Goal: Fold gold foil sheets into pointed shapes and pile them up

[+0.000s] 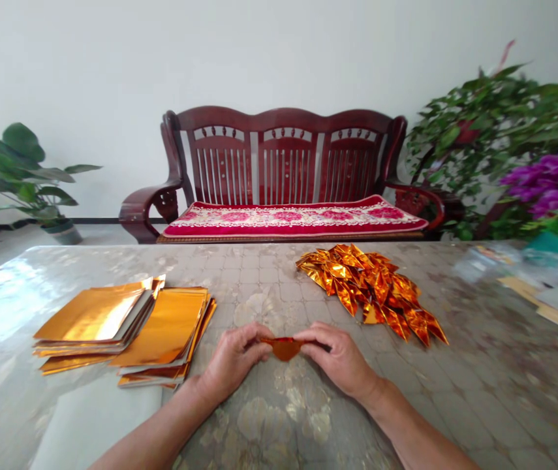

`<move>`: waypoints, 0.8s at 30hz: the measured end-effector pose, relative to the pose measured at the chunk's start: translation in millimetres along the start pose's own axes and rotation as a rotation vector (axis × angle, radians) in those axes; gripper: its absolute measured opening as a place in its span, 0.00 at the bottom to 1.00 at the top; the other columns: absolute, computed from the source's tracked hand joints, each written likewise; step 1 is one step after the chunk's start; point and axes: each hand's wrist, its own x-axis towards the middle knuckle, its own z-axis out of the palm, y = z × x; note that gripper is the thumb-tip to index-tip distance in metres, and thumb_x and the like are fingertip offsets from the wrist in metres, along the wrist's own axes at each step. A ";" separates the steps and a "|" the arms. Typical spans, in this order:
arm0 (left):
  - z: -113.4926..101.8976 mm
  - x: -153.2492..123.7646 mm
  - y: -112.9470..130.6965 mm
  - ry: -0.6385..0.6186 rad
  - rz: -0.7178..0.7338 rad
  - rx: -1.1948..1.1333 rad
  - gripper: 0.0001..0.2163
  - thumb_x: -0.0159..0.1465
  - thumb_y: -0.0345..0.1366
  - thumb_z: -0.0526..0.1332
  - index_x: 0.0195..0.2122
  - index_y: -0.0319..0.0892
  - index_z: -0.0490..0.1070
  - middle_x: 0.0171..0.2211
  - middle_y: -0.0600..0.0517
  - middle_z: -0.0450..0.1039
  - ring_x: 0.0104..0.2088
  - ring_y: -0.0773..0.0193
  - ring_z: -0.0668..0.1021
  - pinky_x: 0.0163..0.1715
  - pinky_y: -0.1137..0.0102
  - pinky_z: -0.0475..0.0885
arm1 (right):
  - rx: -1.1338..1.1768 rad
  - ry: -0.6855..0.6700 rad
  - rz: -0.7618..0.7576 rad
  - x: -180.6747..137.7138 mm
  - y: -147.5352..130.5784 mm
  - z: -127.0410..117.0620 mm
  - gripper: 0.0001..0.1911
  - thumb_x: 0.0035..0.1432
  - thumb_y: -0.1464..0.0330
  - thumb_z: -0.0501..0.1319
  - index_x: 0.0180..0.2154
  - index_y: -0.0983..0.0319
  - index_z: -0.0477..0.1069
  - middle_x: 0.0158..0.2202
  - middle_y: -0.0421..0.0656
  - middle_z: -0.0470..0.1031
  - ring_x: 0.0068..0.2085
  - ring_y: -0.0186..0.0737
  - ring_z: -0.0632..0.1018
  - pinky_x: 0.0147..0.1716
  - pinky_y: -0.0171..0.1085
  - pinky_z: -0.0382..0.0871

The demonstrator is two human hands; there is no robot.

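Note:
Between my two hands, over the near middle of the table, is a small piece of folded gold foil paper (286,349). My left hand (237,356) pinches its left end between thumb and fingers. The right end is pinched the same way by my right hand (336,358). The lower edge of the piece bulges downward in a rounded shape. Left of my left hand lie two stacks of flat gold foil sheets (164,326), overlapping at slight angles. Beyond my right hand is a heap of folded, pointed gold foil pieces (374,287).
A patterned cover lies over the table (254,267). A pale sheet (100,418) rests at the near left. Clear plastic (487,261) and flat tan boards (547,307) sit at the right edge. Behind stand a wooden bench (283,156) and potted plants (24,170).

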 end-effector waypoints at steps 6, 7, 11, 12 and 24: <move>-7.5 -4.9 0.2 -0.078 0.202 0.126 0.08 0.66 0.34 0.60 0.43 0.48 0.78 0.32 0.54 0.78 0.32 0.65 0.78 0.35 0.75 0.69 | -0.031 -0.009 -0.035 -2.4 2.7 0.0 0.11 0.63 0.67 0.63 0.46 0.52 0.80 0.33 0.40 0.78 0.35 0.37 0.77 0.37 0.34 0.69; -9.0 -6.0 0.4 -0.100 0.238 0.158 0.09 0.66 0.34 0.59 0.45 0.49 0.77 0.33 0.53 0.78 0.33 0.65 0.78 0.36 0.75 0.69 | -0.043 -0.006 -0.043 -2.8 3.0 0.2 0.11 0.63 0.67 0.62 0.46 0.52 0.79 0.33 0.40 0.78 0.35 0.37 0.77 0.37 0.34 0.69; -12.8 -8.3 3.4 -0.177 0.297 0.317 0.11 0.70 0.37 0.55 0.47 0.50 0.76 0.33 0.52 0.76 0.32 0.66 0.78 0.34 0.76 0.68 | -0.077 0.006 -0.053 -4.1 4.0 1.5 0.12 0.63 0.70 0.62 0.46 0.51 0.79 0.34 0.40 0.78 0.36 0.36 0.77 0.38 0.33 0.69; -13.0 -8.0 4.2 -0.191 0.295 0.342 0.11 0.70 0.37 0.55 0.46 0.50 0.76 0.33 0.52 0.76 0.32 0.66 0.78 0.33 0.76 0.68 | -0.084 0.005 -0.053 -4.3 3.9 1.7 0.13 0.63 0.70 0.62 0.46 0.51 0.79 0.34 0.39 0.77 0.36 0.36 0.77 0.38 0.33 0.69; -7.9 -3.0 -2.4 -0.148 0.240 0.288 0.09 0.70 0.39 0.56 0.37 0.47 0.76 0.32 0.53 0.77 0.32 0.66 0.78 0.34 0.76 0.68 | -0.267 -0.123 -0.178 -4.8 -11.4 -7.9 0.11 0.65 0.67 0.60 0.46 0.53 0.79 0.31 0.41 0.76 0.33 0.36 0.76 0.32 0.33 0.66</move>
